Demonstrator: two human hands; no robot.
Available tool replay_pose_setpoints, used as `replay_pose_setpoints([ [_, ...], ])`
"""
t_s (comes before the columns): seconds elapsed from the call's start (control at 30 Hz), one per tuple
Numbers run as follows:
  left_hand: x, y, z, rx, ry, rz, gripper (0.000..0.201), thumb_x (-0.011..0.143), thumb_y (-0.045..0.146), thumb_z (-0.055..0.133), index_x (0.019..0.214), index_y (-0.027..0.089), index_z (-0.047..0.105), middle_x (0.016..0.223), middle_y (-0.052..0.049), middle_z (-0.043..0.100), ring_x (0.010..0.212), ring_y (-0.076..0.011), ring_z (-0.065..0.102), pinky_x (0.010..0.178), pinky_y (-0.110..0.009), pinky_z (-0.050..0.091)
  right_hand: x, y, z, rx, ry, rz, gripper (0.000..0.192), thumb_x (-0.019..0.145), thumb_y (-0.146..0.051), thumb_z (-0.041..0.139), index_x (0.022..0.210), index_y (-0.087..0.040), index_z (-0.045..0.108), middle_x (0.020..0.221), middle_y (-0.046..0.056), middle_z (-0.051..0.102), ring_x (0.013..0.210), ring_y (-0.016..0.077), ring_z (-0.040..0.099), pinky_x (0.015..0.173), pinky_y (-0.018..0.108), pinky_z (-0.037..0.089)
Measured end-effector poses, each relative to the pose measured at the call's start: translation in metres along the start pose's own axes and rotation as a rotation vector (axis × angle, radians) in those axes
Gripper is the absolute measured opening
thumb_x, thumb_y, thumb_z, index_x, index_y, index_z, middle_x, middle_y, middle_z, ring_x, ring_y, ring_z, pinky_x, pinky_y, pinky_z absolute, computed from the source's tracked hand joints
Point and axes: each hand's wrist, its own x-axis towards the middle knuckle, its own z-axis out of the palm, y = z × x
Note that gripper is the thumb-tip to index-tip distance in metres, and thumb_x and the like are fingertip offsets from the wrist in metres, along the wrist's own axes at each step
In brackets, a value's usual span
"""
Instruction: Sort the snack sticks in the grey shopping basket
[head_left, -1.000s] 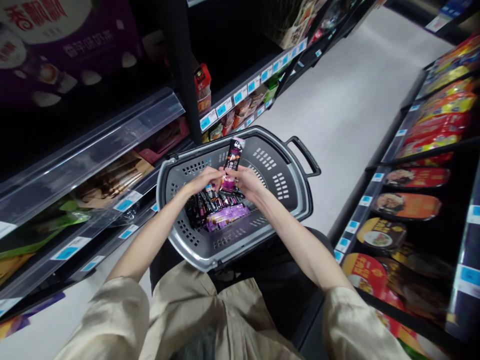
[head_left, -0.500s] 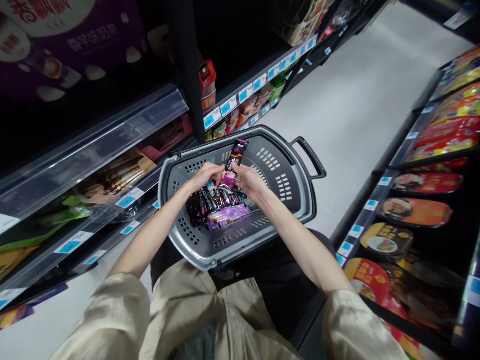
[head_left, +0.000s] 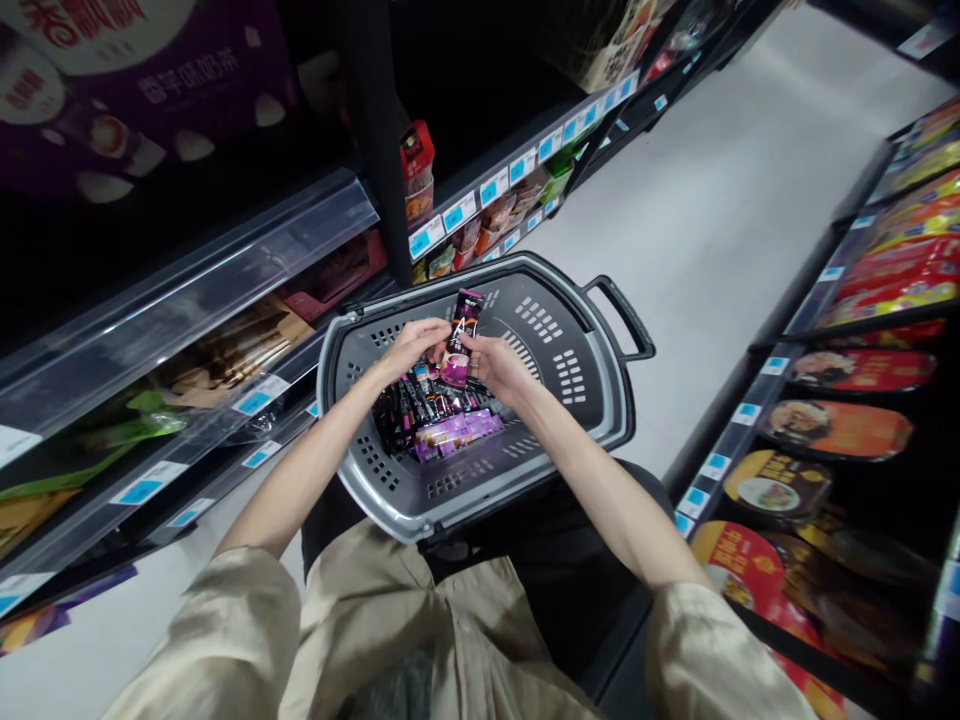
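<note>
Left hand (head_left: 411, 345): being pinched onto the sachet's left edge.
Right hand (head_left: 496, 362): being closed on its right edge.
Sachet (head_left: 459, 326): being held upright over the basket (head_left: 592, 400) — above the heaped sachets (head_left: 439, 415).

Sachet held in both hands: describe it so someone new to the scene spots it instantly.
Find the grey basket on the aisle floor between the shelves. Above the pile of sachets in it, the left hand and right hand meet on one black sachet with a purple lower end. It alone stands upright, clear of the pile.
</note>
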Motion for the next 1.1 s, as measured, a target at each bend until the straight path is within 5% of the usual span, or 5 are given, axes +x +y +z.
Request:
replay_pose_setpoints([
  [0.2,0.0014,-0.0057,-0.0027,0.067,-0.022,0.005,0.035,0.082,0.05,0.072,0.09,0.016,0.07,0.06,0.003,0.059,0.054,-0.0124,0.053,0.057,-0.025,0.041,0.0031,-0.0032,-0.0013,0.036,0.01,0.053,0.024,0.092,-0.042,0.066,0.08,-0.021,0.067,0.071,0.002,0.073,0.063,0.017,0.064,0.068,0.029,0.05],
  [0.5,0.0042,-0.0035,-0.0006,0.019,-0.024,-0.019,0.031,0.08,0.046,0.072,0.084,0.016,0.068,0.058,0.003,0.057,0.053,-0.0126,0.054,0.056,-0.024,0.041,0.0058,-0.0019,-0.0039,0.03,0.003,0.067,0.027,0.091,-0.045,0.068,0.078,-0.021,0.066,0.07,0.001,0.072,0.063,0.0169,0.062,0.069,0.028,0.05],
  [0.83,0.0068,0.001,0.0007,0.043,-0.01,-0.002,0.036,0.078,0.05,0.074,0.083,0.015,0.067,0.059,0.003,0.059,0.052,-0.0117,0.053,0.055,-0.024,0.04,0.0018,-0.0034,0.0004,-0.038,-0.025,-0.022,0.016,0.074,-0.026,0.089,0.079,-0.018,0.076,0.077,0.002,0.077,0.069,0.0151,0.068,0.074,0.028,0.052],
  [1.1,0.0076,-0.0013,-0.0004,0.042,-0.011,-0.028,0.039,0.081,0.053,0.073,0.084,0.015,0.069,0.061,0.002,0.061,0.055,-0.012,0.056,0.056,-0.023,0.044,0.0039,-0.0052,0.0024,-0.012,0.042,0.05,0.005,0.088,-0.017,0.076,0.083,-0.015,0.077,0.073,0.003,0.077,0.062,0.0116,0.067,0.064,0.022,0.052],
])
